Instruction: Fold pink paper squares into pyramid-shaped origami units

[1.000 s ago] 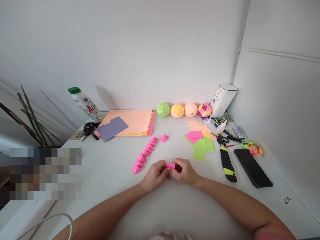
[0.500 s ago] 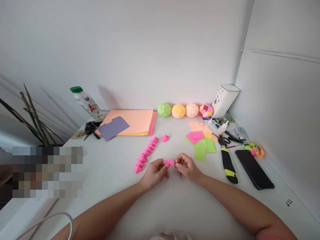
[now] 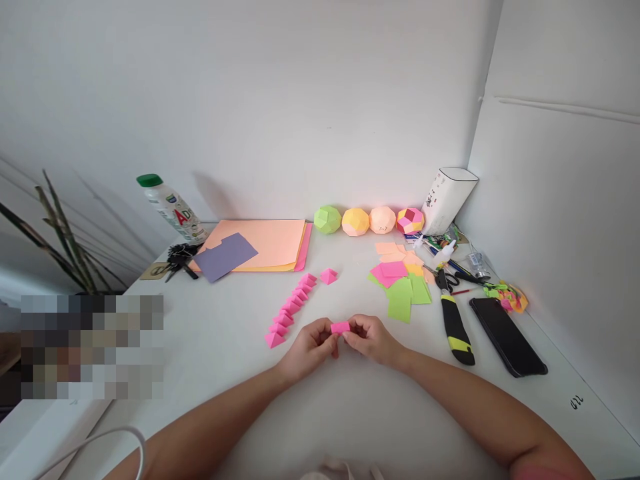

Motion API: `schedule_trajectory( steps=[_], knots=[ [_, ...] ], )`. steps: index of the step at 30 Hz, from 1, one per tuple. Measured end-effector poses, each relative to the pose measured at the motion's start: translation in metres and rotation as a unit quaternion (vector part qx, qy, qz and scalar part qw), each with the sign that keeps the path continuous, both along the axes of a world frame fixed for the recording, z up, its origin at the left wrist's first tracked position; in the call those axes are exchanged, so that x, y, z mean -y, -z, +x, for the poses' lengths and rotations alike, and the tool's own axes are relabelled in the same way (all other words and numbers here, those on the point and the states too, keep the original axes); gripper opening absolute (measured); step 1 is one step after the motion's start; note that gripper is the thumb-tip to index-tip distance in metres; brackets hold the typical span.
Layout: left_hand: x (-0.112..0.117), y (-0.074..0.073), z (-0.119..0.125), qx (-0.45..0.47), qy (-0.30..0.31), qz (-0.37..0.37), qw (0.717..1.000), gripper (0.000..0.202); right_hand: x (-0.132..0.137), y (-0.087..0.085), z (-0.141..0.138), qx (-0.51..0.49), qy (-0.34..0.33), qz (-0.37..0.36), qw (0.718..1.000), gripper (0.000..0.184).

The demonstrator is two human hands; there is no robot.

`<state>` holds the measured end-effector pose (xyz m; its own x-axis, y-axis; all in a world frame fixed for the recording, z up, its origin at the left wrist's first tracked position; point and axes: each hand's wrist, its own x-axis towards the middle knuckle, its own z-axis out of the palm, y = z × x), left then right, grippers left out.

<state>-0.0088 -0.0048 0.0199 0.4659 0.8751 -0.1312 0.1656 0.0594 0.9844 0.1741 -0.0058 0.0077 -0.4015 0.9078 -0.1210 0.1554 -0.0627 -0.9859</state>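
Both my hands meet over the white desk (image 3: 225,333), pinching a small folded pink paper piece (image 3: 340,327) between them. My left hand (image 3: 310,348) grips its left end with closed fingers. My right hand (image 3: 373,340) grips its right end the same way. Just left of my hands, a row of several folded pink paper units (image 3: 293,308) runs diagonally away from me. One more pink unit (image 3: 329,275) sits apart at the far end of the row.
Loose pink, green and orange paper squares (image 3: 400,280) lie to the right, beside scissors (image 3: 445,280), a yellow-black utility knife (image 3: 457,330) and a black phone (image 3: 507,337). Paper balls (image 3: 370,220), a white box (image 3: 447,200), orange sheets (image 3: 260,243), a purple card (image 3: 225,255), keys (image 3: 179,259) and a bottle (image 3: 170,208) line the back.
Half a second ago my right hand had drawn away from the pink piece, which stayed in my left hand. Now the right hand has closed on it again.
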Motion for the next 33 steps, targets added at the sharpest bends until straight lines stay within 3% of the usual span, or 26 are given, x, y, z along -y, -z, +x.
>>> schedule_trajectory(
  steps=[13,21,27,33],
  knots=[
    [-0.0013,0.0007,-0.0029,0.021,-0.001,-0.032,0.999,0.013,0.0,-0.0014,0.0012,-0.014,0.031,0.001,0.999,0.023],
    [-0.0011,-0.0009,-0.0006,0.043,-0.004,-0.046,0.998,0.032,0.0027,-0.0014,-0.0012,-0.011,0.038,0.031,0.999,0.021],
    [-0.0012,-0.0005,0.0008,0.034,-0.027,-0.049,0.998,0.034,0.0035,-0.0013,-0.0009,-0.046,0.031,0.069,0.996,0.019],
    [-0.002,0.0016,-0.0001,0.054,-0.04,-0.061,0.996,0.032,0.001,0.0013,-0.0002,-0.04,0.003,0.169,0.985,0.014]
  ],
)
